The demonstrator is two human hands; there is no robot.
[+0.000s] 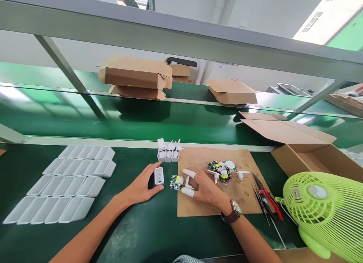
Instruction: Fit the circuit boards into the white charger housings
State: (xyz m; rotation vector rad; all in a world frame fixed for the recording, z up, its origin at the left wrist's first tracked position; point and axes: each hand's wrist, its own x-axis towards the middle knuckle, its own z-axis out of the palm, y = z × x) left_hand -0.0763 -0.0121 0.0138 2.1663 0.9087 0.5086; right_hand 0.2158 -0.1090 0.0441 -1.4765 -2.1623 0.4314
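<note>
My left hand (144, 186) is closed around a small white charger housing (159, 176) with several ports on its upward face. Just to its right, my right hand (204, 185) has white covers on its fingertips. Its thumb and forefinger grip the right end of a small circuit board (176, 182) with a yellow component. A white piece (187, 182) shows between those fingers; whether it is joined to the board I cannot tell. Beyond my right hand, more circuit boards (223, 170) and white plug-like parts (242, 174) lie on a brown sheet (227, 206).
Rows of white housings (68, 183) lie on the left of the green table (127, 232). Several small white units (168, 154) stand at the back. To the right are red-handled pliers (268, 198), tweezers (261, 202), a green fan (320, 206) and an open cardboard box (309, 161).
</note>
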